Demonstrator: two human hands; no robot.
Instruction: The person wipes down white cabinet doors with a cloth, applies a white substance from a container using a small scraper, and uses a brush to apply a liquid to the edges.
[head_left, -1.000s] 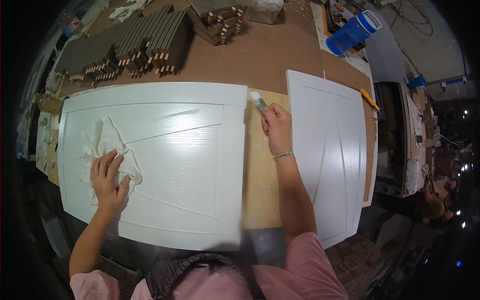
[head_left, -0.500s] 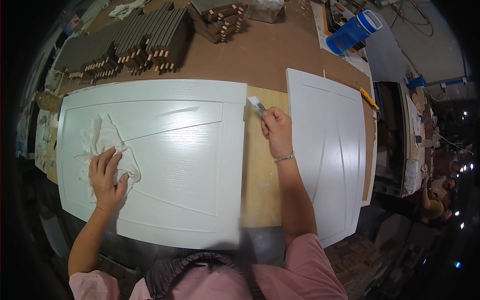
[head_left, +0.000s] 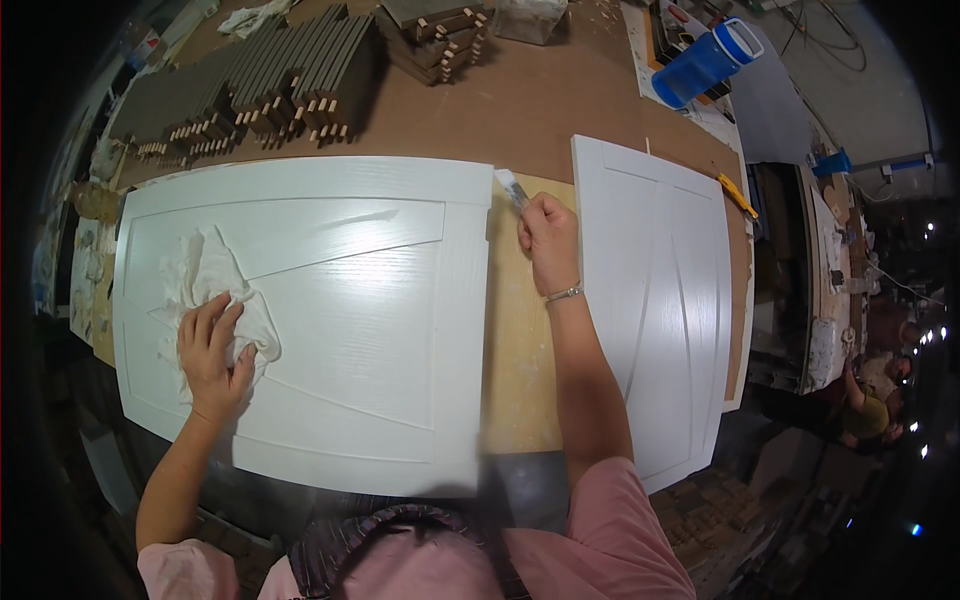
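Observation:
A white panel with a framed border and slanting grooves lies flat in front of me. My left hand rests on its left part, fingers bent over a crumpled white cloth that is partly hidden under the palm. My right hand is closed round a small flat tool with a white tip; the fist hides its handle, and its exact kind is unclear. The tip is close to the panel's far right corner; I cannot tell whether they touch. A second white panel lies just right of my right hand.
Stacked dark brown boards with pale dowels stand at the far left, with more boards beside them. A blue bottle and a yellow cutter lie on the right. Between the panels shows a yellowish board. People are in the right background.
My right hand has shifted slightly away from me with the flat tool, along the panel's right edge towards its far corner. The left hand and the cloth look unmoved.

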